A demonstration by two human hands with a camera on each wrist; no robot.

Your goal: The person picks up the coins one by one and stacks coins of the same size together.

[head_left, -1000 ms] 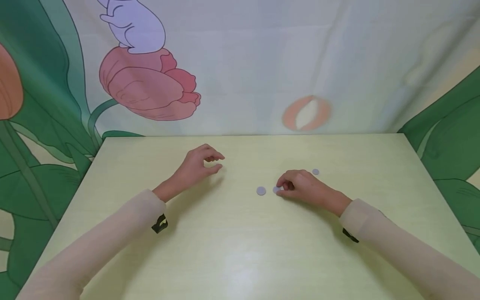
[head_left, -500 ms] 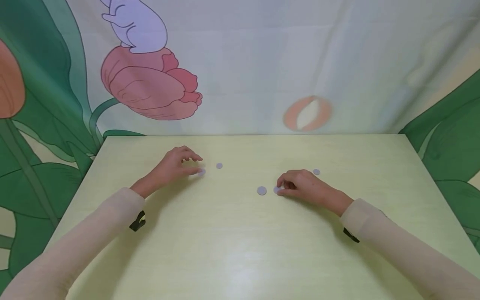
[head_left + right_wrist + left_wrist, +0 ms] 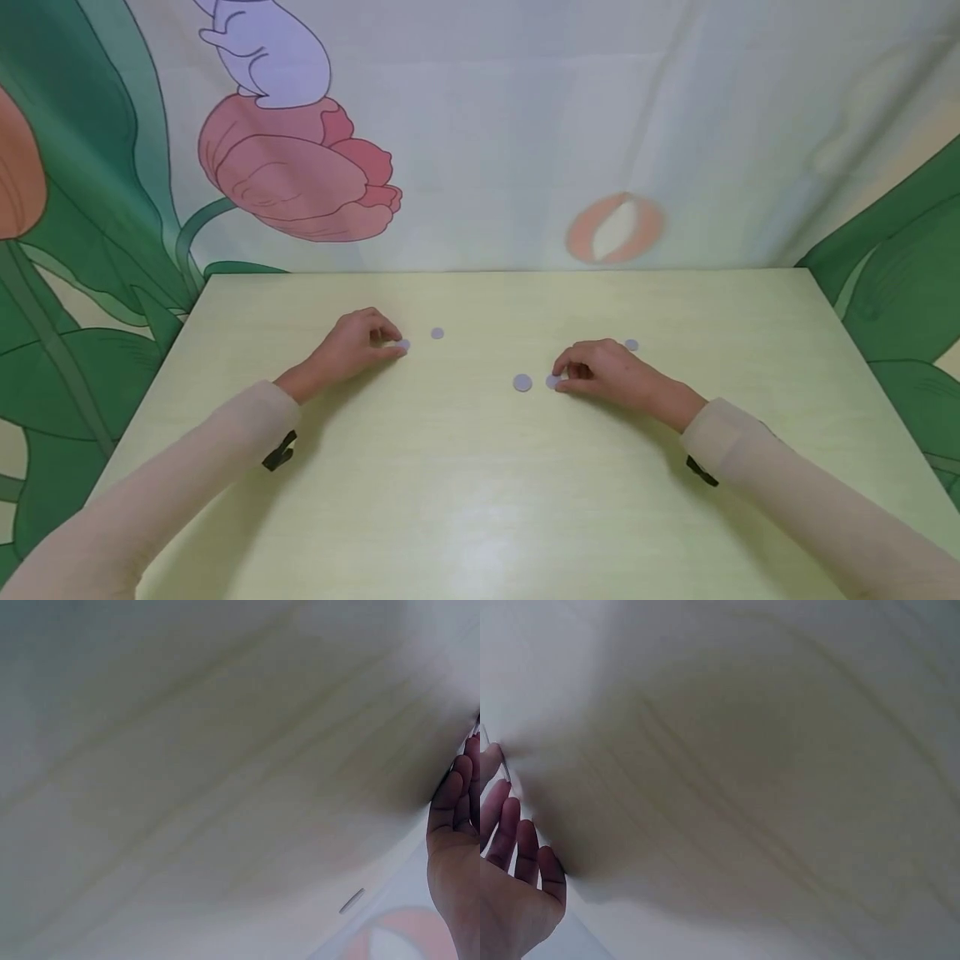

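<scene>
Small, flat, silver coin-like discs lie on the pale table. In the head view my left hand (image 3: 356, 342) has thumb and fingertips at the edges of the left disc (image 3: 404, 344), pinching it at the tabletop. My right hand (image 3: 603, 371) pinches the right disc (image 3: 552, 381) in the same way, its far part covered by the fingers. In the left wrist view the left hand (image 3: 517, 877) shows curled fingers beside a thin disc edge. In the right wrist view only part of the right hand (image 3: 457, 847) shows; its fingertips are cut off.
Other silver discs lie nearby: a small disc (image 3: 437, 333) right of the left hand, a larger disc (image 3: 522, 382) left of the right hand, and a small disc (image 3: 632, 344) behind the right hand. A printed curtain (image 3: 487, 142) hangs behind the table (image 3: 450, 500).
My left hand has moved left, exposing the small disc it had covered, and its fingers have closed on the left disc. The right hand stays at its disc.
</scene>
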